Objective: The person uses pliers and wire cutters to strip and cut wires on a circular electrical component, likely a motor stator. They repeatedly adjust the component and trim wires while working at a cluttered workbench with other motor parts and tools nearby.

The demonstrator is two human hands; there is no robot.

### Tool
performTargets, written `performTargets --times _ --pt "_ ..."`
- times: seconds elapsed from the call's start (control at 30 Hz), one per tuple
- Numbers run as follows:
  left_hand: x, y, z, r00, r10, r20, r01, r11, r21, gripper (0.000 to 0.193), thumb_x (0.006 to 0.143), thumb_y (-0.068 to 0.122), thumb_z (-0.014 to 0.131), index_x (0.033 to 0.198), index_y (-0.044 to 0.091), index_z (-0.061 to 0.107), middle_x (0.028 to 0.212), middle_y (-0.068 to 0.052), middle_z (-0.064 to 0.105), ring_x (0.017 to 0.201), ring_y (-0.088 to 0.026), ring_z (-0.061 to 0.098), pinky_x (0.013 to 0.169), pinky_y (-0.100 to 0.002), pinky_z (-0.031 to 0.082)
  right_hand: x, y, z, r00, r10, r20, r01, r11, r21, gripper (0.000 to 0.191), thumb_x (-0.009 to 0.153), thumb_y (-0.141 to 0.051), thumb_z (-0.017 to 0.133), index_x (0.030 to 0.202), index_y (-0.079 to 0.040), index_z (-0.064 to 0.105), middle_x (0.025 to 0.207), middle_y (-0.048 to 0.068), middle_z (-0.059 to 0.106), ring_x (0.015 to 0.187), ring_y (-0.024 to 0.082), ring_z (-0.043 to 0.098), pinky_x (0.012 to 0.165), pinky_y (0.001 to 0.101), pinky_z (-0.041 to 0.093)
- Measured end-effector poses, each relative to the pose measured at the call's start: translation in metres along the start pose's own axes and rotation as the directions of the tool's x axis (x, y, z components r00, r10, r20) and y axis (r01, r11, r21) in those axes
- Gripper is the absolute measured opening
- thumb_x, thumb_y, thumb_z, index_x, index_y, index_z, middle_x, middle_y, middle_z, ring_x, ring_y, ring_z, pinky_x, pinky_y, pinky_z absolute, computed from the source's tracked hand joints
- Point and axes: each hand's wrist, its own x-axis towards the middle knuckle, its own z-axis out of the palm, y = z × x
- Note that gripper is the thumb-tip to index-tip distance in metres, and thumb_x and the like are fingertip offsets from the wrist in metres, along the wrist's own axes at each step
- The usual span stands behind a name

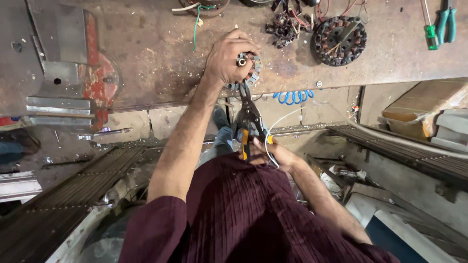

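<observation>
The left hand (pixel 226 61) closes its grip over a round motor stator (pixel 248 70), pressing it against the near edge of the rusty metal table (pixel 156 53), apparently so it cannot turn. The right hand (pixel 265 151) grips the orange handles of the snips (pixel 248 122). Their long axis runs away from the person, with the blades pointing up into the stator's underside.
</observation>
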Motion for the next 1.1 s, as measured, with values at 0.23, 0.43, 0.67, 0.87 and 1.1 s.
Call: performTargets --times 0.23,0.43,0.67,0.87,1.1 --pt "0.009 0.008 -0.001 0.993 -0.111 0.029 0.108 0.992 0.071 0.022 0.079 0.019 0.066 0.094 0.011 0.08 0.098 -0.007 0.077 0.099 -0.023 0.071 0.081 -0.038 0.059 0.014 -0.005 0.023 0.951 -0.063 -0.303 0.002 0.98 -0.198 0.052 0.095 -0.048 0.06 0.125 -0.004 0.063 0.109 0.012 0.075 0.095 0.025 0.075 0.077 0.0403 0.057" --pt "0.013 0.005 0.001 1.0 -0.018 0.02 0.016 0.997 0.069 0.024 0.074 0.016 0.064 0.092 0.012 0.078 0.098 -0.005 0.078 0.102 -0.024 0.071 0.083 -0.036 0.059 0.011 0.0 0.01 0.985 -0.146 -0.088 0.126 0.973 -0.193 0.047 0.102 -0.05 0.055 0.108 -0.005 0.068 0.09 0.008 0.073 0.079 0.016 0.069 0.069 0.0323 0.053" --pt "0.009 0.004 0.001 1.0 0.008 0.001 -0.008 1.0 0.027 0.021 0.078 0.013 0.064 0.094 0.009 0.077 0.102 -0.007 0.079 0.104 -0.024 0.07 0.088 -0.037 0.06 0.051 0.044 0.031 0.821 -0.284 -0.496 0.041 0.895 -0.445 0.034 0.1 -0.035 0.066 0.095 -0.001 0.064 0.078 0.011 0.061 0.064 0.019 0.054 0.057 0.0373 0.043" --pt "0.007 0.006 0.0 1.0 -0.022 0.01 0.022 0.999 0.045 0.02 0.08 0.015 0.066 0.095 0.01 0.078 0.101 -0.007 0.078 0.103 -0.024 0.07 0.086 -0.036 0.059 -0.003 0.005 0.039 0.986 0.005 -0.169 -0.001 1.0 0.023 0.038 0.097 -0.034 0.062 0.117 -0.003 0.07 0.107 0.01 0.078 0.094 0.015 0.076 0.084 0.0274 0.059" --pt "0.005 0.001 0.001 0.999 -0.035 0.012 0.034 0.997 0.072 0.02 0.08 0.018 0.066 0.094 0.011 0.079 0.102 -0.005 0.078 0.1 -0.021 0.071 0.084 -0.036 0.06 0.003 -0.017 0.043 0.988 -0.012 -0.156 0.005 0.999 -0.041 0.039 0.099 -0.043 0.054 0.116 -0.011 0.067 0.1 0.009 0.076 0.082 0.014 0.072 0.069 0.0284 0.055"
